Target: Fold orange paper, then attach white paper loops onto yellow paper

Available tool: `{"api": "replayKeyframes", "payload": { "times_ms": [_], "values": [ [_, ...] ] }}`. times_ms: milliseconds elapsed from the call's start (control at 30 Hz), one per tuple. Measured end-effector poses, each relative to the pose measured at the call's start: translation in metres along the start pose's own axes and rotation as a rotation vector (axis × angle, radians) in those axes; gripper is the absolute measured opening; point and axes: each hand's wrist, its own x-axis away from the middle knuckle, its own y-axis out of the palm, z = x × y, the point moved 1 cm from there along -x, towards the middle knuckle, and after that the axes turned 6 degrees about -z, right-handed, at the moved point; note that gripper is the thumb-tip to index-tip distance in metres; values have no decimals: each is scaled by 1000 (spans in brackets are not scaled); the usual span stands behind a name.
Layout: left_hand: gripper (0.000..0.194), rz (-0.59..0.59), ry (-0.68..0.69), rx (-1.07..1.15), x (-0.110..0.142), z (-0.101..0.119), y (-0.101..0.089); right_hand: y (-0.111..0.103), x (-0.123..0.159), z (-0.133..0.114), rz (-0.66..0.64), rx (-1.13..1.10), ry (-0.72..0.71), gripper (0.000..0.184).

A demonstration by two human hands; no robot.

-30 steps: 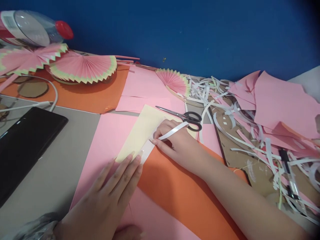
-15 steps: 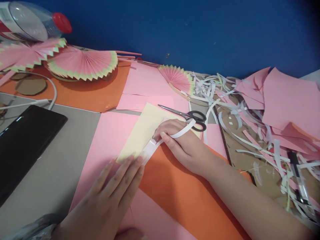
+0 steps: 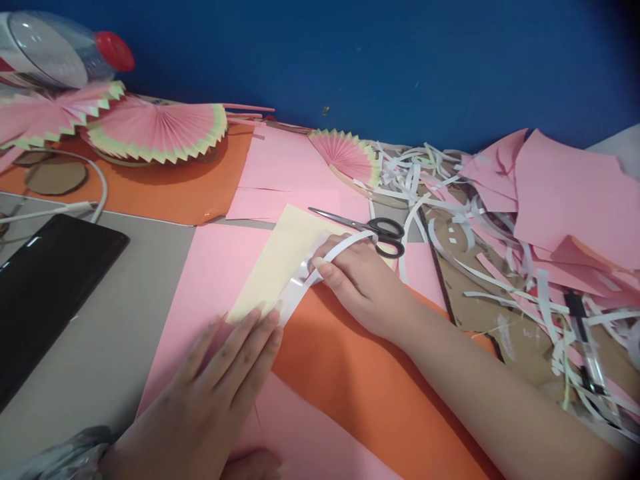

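Pinching a white strip at the edge of the yellow paper.
The strip is clamped between thumb and fingertips of the right hand, its free end curled back over the knuckles; the exact grip point is partly hidden. The near end of the yellow paper is pressed by the left hand, fingers flat and nearly together, gripping nothing. A pale, glossy band is seen along the paper's orange-sheet side. Scissors are laid at the paper's far edge; the orange sheet is found to its right. Judged risks: tearing, should the strip be pulled sharply; creasing or slippage, should the left-hand pressure be eased.
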Motion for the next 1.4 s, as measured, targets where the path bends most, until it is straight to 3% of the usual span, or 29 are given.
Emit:
{"api": "replayKeyframes", "payload": {
  "times_ms": [133, 333, 567, 667, 833, 967, 1133, 1233, 1400],
  "values": [
    [83, 25, 1, 29, -2, -3, -1, 1, 1, 2, 40, -52, -27, 34],
    [63, -11, 26, 75, -14, -11, -14, 0, 4, 2, 57, -154, -151, 36],
    [58, -65, 4, 70, -22, -9, -19, 0, 4, 0, 66, -120, -97, 34],
    [49, -38, -60, 94, -21, -6, -20, -4, 7, -2, 54, -64, -104, 19],
    [33, -49, -131, 33, -30, 2, -30, -15, 14, -11, -97, 124, -92, 21],
    [24, -47, -179, 33, -53, 3, -37, -18, 15, -15, -127, 246, -103, 24],
    [33, -11, -236, 96, -76, -5, -30, -25, 15, -11, -197, 233, -160, 22],
    [34, -1, -233, 142, -80, -11, -23, -30, 15, -9, -209, 220, -122, 17],
    [30, -3, -234, 215, -82, -18, -19, -30, 11, -8, -186, 195, -37, 27]
  ]
}}
